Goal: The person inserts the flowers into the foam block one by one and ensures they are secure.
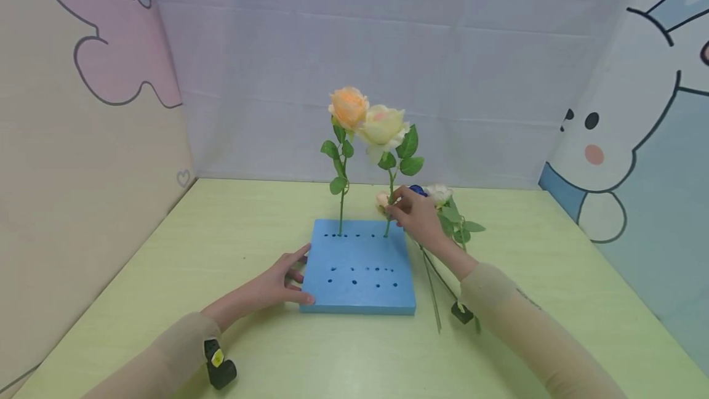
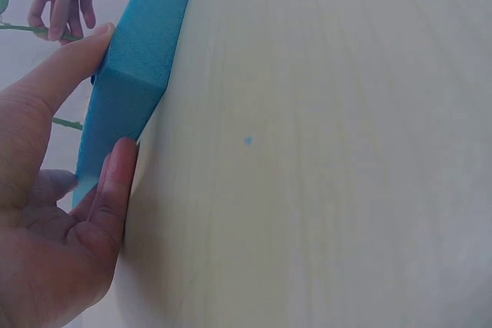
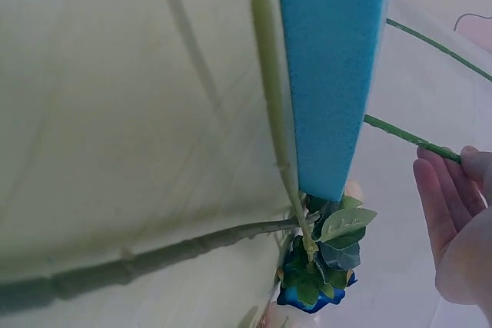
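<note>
A blue foam block (image 1: 360, 257) with rows of small holes lies on the table. Its left side is held by my left hand (image 1: 277, 279), the thumb over the front corner and the fingers along the side. In the left wrist view, that hand (image 2: 61, 213) touches the block's edge (image 2: 142, 74). My right hand (image 1: 418, 217) pinches the green stem (image 3: 411, 140) of a cream rose (image 1: 383, 127), whose lower end meets a hole in the back row at right. A peach rose (image 1: 349, 108) stands upright in the same row, further left.
Right of the block lie more flowers: a white one (image 1: 439, 194), a blue one (image 3: 315, 297) and a small peach one (image 1: 382, 201). Their long stems (image 1: 432, 291) point toward me, partly under my right arm. A pale curtain (image 1: 266, 97) hangs behind the table (image 1: 244, 220).
</note>
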The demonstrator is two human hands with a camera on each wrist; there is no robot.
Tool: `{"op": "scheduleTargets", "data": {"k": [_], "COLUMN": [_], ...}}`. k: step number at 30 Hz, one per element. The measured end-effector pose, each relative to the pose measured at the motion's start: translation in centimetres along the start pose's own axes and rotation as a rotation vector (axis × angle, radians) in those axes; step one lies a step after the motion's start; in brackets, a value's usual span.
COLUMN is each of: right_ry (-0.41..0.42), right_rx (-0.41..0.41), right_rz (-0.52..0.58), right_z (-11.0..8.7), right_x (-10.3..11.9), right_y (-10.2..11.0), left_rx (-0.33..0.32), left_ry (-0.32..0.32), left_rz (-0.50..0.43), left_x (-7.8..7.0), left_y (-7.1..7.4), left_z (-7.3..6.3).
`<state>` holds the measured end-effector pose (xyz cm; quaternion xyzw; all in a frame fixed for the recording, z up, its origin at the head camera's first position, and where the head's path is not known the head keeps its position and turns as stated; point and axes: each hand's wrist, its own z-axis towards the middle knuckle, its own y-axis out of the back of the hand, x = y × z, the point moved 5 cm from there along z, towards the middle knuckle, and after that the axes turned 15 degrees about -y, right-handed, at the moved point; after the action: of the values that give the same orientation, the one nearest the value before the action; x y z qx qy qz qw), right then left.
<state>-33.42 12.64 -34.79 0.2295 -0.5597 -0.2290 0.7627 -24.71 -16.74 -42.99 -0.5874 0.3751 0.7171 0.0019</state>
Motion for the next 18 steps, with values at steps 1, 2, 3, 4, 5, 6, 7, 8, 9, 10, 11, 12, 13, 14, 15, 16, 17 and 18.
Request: {"op": "scheduleTargets", "data": {"k": [1, 2, 3, 4, 5, 6, 7, 8, 9, 10, 11, 12, 13, 14, 15, 16, 17, 18], "right_ry": [-0.004, -0.009, -0.012, -0.018, -0.021, -0.025, -0.029, -0.033, -0.035, -0.037, -0.037, -0.033, -0.031, -0.027, -0.024, -0.023, -0.022, -0.022], "right_rx": [-0.001, 0.001, 0.004, 0.009, 0.017, 0.026, 0.036, 0.046, 0.053, 0.058, 0.061, 0.061, 0.060, 0.059, 0.058, 0.058, 0.058, 0.060], "right_rz": [-0.005, -0.009, -0.009, -0.007, -0.003, 0.003, 0.009, 0.016, 0.021, 0.027, 0.031, 0.033, 0.034, 0.034, 0.034, 0.034, 0.033, 0.032], "right_z": [0.00, 0.00, -0.01, -0.04, -0.07, -0.07, -0.09, -0.12, -0.14, -0.17, -0.17, -0.19, -0.21, -0.24, -0.24, -0.25, -0.25, -0.24], "right_x": [0.00, -0.01, -0.03, -0.06, -0.10, -0.18, -0.26, -0.34, -0.43, -0.51, -0.60, -0.66, -0.65, -0.64, -0.62, -0.59, -0.55, -0.52], "right_y": [-0.03, -0.07, -0.12, -0.17, -0.23, -0.32, -0.41, -0.49, -0.55, -0.59, -0.63, -0.64, -0.62, -0.60, -0.57, -0.55, -0.54, -0.53], "left_rx": [0.001, 0.000, 0.000, 0.003, 0.003, 0.003, 0.000, -0.001, 0.001, 0.002, 0.000, 0.002, 0.002, 0.003, 0.002, 0.002, 0.001, 0.001], "left_ry": [-0.003, -0.004, -0.003, -0.008, -0.009, -0.010, -0.007, -0.006, -0.007, -0.010, -0.007, -0.008, -0.008, -0.009, -0.007, -0.006, -0.005, -0.005], "left_rz": [0.000, 0.000, 0.000, 0.002, 0.001, -0.002, -0.010, -0.014, -0.019, -0.022, -0.027, -0.032, -0.030, -0.027, -0.024, -0.022, -0.021, -0.019], "left_x": [-0.05, -0.08, -0.11, -0.12, -0.10, -0.10, -0.08, -0.05, -0.04, -0.06, -0.05, -0.05, -0.05, -0.08, -0.09, -0.14, -0.15, -0.20], "left_y": [0.00, 0.01, 0.02, 0.02, 0.01, -0.01, -0.02, -0.03, -0.06, -0.07, -0.08, -0.09, -0.08, -0.06, -0.05, -0.02, -0.02, 0.00], "left_z": [-0.02, -0.05, -0.07, -0.09, -0.11, -0.14, -0.16, -0.19, -0.21, -0.23, -0.25, -0.27, -0.27, -0.28, -0.28, -0.30, -0.30, -0.31]}}
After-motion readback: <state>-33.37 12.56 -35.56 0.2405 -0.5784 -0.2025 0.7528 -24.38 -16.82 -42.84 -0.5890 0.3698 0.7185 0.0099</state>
